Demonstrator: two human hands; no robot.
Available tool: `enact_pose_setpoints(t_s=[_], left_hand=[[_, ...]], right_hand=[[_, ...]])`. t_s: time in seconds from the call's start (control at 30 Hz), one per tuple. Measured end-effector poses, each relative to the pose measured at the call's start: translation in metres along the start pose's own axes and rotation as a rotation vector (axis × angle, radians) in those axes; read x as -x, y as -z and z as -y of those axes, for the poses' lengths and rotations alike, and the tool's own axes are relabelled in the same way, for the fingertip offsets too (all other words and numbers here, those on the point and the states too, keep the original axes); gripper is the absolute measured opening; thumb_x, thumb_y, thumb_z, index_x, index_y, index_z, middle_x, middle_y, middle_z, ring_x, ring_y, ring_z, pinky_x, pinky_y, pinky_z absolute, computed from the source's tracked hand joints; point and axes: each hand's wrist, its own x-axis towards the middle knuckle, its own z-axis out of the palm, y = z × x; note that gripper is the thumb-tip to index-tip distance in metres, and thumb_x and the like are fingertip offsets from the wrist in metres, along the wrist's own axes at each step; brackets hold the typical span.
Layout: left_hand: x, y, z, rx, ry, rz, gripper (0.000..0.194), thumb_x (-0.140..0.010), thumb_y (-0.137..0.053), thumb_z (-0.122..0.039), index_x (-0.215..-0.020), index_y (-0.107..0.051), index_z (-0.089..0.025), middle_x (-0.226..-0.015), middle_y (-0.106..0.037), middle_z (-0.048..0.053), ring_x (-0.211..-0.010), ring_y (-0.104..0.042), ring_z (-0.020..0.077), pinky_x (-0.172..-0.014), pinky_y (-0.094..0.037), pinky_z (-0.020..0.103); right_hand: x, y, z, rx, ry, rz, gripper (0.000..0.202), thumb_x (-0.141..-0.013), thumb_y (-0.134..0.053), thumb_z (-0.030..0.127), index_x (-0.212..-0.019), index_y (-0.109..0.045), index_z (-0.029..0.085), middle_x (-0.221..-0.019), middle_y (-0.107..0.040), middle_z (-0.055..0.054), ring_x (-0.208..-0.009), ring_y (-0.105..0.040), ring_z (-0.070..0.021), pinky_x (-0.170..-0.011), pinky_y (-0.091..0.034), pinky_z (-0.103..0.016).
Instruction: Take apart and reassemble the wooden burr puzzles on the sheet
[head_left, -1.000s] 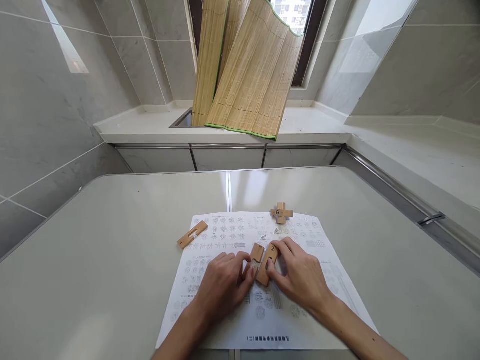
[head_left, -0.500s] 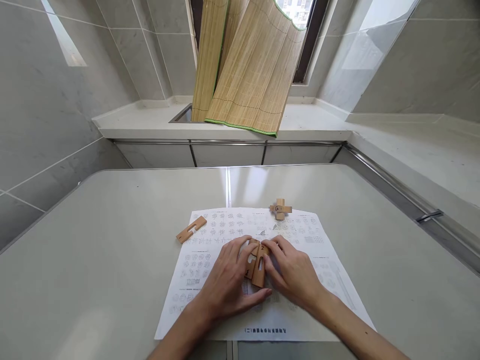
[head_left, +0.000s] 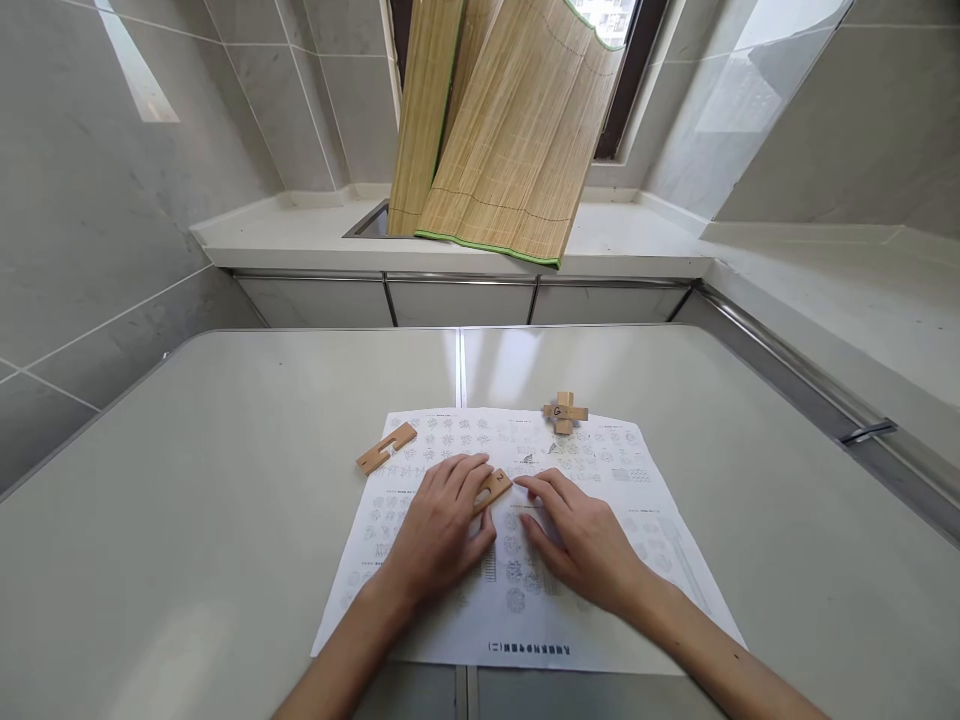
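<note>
My left hand (head_left: pixel 442 520) is closed around a slotted wooden puzzle piece (head_left: pixel 495 487) marked 2, whose numbered end sticks out past the fingers. Any second piece under that hand is hidden. Close to the piece's right end is my right hand (head_left: pixel 581 530), thumb and index finger apart with nothing between them; whether the index fingertip touches the wood I cannot tell. Both hands rest over a printed sheet (head_left: pixel 615 625) covered in small line drawings. Another notched wooden piece (head_left: pixel 375 457) lies across the sheet's upper left edge.
An assembled wooden cross puzzle (head_left: pixel 565 412) marked G stands at the sheet's top right edge. The pale table (head_left: pixel 187 480) has a seam down its middle. Beyond it are a white ledge (head_left: pixel 300 235) and a hanging bamboo mat (head_left: pixel 517 130).
My left hand has turned the piece marked 2 from nearly upright in view to slanting, and shifted it left. My right hand has let go of it. The second piece is now out of sight.
</note>
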Motion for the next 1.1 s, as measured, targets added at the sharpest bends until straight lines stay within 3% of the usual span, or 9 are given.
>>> enact_pose_setpoints(t_s=[0.23, 0.37, 0.5, 0.6, 0.87, 1.1], left_hand=[[0.004, 0.014, 0.031, -0.137, 0.157, -0.076, 0.041, -0.093, -0.051, -0.014, -0.133, -0.055, -0.02, -0.136, -0.063, 0.013, -0.128, -0.058, 0.033, -0.107, -0.051, 0.053], [0.005, 0.021, 0.039, -0.226, 0.211, -0.139, 0.038, -0.092, -0.053, -0.016, -0.129, -0.055, -0.021, -0.145, -0.055, 0.016, -0.142, -0.045, 0.0387, -0.111, -0.045, 0.059], [0.008, 0.019, 0.045, -0.285, 0.368, -0.232, 0.05, -0.091, -0.065, -0.038, -0.135, -0.05, -0.019, -0.149, -0.047, 0.021, -0.146, -0.035, 0.0462, -0.115, -0.035, 0.068], [0.011, 0.015, 0.054, -0.235, 0.448, -0.214, 0.057, -0.095, -0.061, -0.05, -0.141, -0.046, -0.018, -0.153, -0.042, 0.022, -0.147, -0.034, 0.0446, -0.116, -0.036, 0.067], [0.007, 0.026, 0.078, -0.068, 0.377, -0.081, 0.055, -0.1, -0.057, -0.052, -0.146, -0.045, -0.024, -0.149, -0.052, 0.014, -0.141, -0.045, 0.0355, -0.114, -0.042, 0.056], [0.006, 0.036, 0.082, -0.168, 0.318, -0.131, 0.054, -0.099, -0.061, -0.047, -0.145, -0.044, -0.023, -0.148, -0.056, 0.014, -0.144, -0.044, 0.0368, -0.118, -0.039, 0.058]], right_hand=[[0.002, 0.001, -0.002, -0.032, -0.027, 0.006, 0.03, -0.107, -0.044, 0.028, -0.136, -0.049, 0.024, -0.119, -0.066, -0.012, -0.082, -0.07, -0.0233, -0.062, -0.058, -0.037], [0.001, 0.0, -0.003, -0.031, -0.013, -0.003, 0.032, -0.107, -0.044, 0.028, -0.138, -0.049, 0.025, -0.116, -0.067, -0.011, -0.078, -0.07, -0.0226, -0.057, -0.057, -0.035], [0.002, 0.0, -0.003, -0.039, -0.014, -0.005, 0.032, -0.107, -0.044, 0.029, -0.138, -0.05, 0.025, -0.114, -0.067, -0.011, -0.076, -0.069, -0.0219, -0.056, -0.056, -0.034], [0.003, 0.0, -0.004, -0.047, -0.024, 0.005, 0.031, -0.107, -0.044, 0.028, -0.137, -0.05, 0.026, -0.114, -0.066, -0.011, -0.079, -0.069, -0.0229, -0.057, -0.055, -0.034], [0.001, 0.003, -0.004, -0.082, -0.04, 0.026, 0.031, -0.106, -0.044, 0.026, -0.136, -0.048, 0.026, -0.113, -0.066, -0.01, -0.081, -0.069, -0.0232, -0.057, -0.054, -0.033], [0.002, 0.002, -0.006, -0.095, -0.046, 0.035, 0.032, -0.106, -0.045, 0.026, -0.138, -0.048, 0.026, -0.113, -0.065, -0.01, -0.079, -0.066, -0.022, -0.058, -0.052, -0.033]])
